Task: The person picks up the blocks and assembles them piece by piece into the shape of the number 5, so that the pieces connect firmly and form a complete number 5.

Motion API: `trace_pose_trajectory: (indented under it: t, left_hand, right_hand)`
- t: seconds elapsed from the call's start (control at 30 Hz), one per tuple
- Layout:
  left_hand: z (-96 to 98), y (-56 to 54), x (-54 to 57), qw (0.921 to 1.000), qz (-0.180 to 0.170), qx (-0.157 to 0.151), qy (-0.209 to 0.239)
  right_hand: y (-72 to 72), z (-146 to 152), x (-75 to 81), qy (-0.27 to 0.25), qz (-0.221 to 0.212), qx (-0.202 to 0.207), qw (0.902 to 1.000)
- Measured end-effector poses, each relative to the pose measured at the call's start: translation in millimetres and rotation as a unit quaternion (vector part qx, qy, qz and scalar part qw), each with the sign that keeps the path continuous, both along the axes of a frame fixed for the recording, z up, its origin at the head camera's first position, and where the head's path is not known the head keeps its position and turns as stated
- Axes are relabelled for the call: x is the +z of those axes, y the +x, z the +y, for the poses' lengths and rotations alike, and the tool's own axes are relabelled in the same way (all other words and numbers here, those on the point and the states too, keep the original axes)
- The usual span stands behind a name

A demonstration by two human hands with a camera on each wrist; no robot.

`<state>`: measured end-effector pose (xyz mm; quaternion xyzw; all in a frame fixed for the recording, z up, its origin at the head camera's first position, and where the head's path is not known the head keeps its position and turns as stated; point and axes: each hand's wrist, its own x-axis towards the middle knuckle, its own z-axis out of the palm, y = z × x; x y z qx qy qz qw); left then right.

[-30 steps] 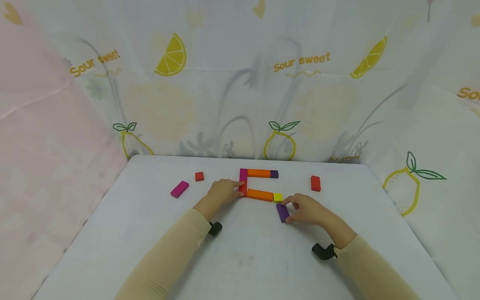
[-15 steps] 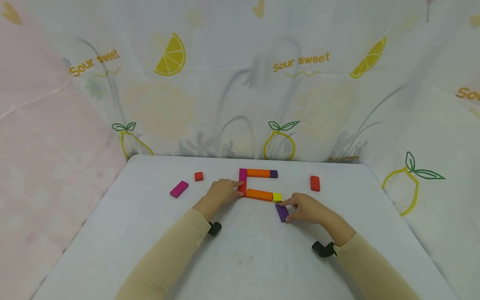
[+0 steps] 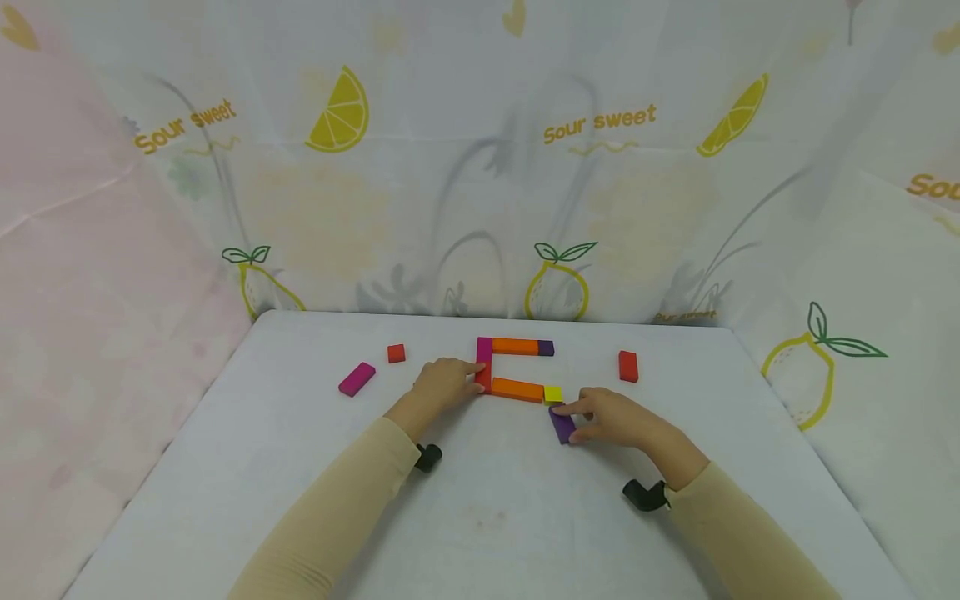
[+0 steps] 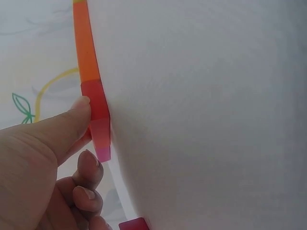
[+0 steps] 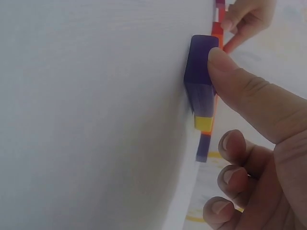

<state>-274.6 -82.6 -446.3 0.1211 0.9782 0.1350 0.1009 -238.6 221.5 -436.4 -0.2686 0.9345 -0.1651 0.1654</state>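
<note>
In the head view, my left hand (image 3: 444,383) has thumb and index finger at the red block (image 3: 483,381), which lines up with a magenta block (image 3: 484,346). Two orange blocks run rightward from this column: the far orange block (image 3: 515,346) ends at a small dark purple block (image 3: 546,347), the near orange block (image 3: 517,390) at a yellow block (image 3: 552,395). My right hand (image 3: 613,417) pinches a longer purple block (image 3: 562,425) end to end, index finger at its far end, thumb at its near end. This block slants just in front of the yellow one.
On the white table (image 3: 480,517), a loose magenta block (image 3: 357,379) and a small red-orange cube (image 3: 396,353) lie left of the arrangement. Another red block (image 3: 627,367) lies to the right. A lemon-print cloth (image 3: 450,183) hangs behind the table.
My right index finger has shifted slightly left onto the far end of the purple block. The left hand and the other blocks keep their places; the head view drifts slightly.
</note>
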Motion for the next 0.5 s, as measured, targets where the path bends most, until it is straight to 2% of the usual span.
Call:
trace_pose_trajectory:
  t: [0.23, 0.5]
  left_hand:
    - [-0.1, 0.0, -0.4, 1.0, -0.004, 0.006, 0.002]
    - [0.1, 0.7, 0.2, 1.0, 0.0, -0.001, 0.003]
  right_hand:
    - [-0.5, -1.2, -0.5, 0.001, 0.001, 0.002, 1.0]
    - [-0.9, -1.2, -2.3, 0.001, 0.008, 0.006, 0.9999]
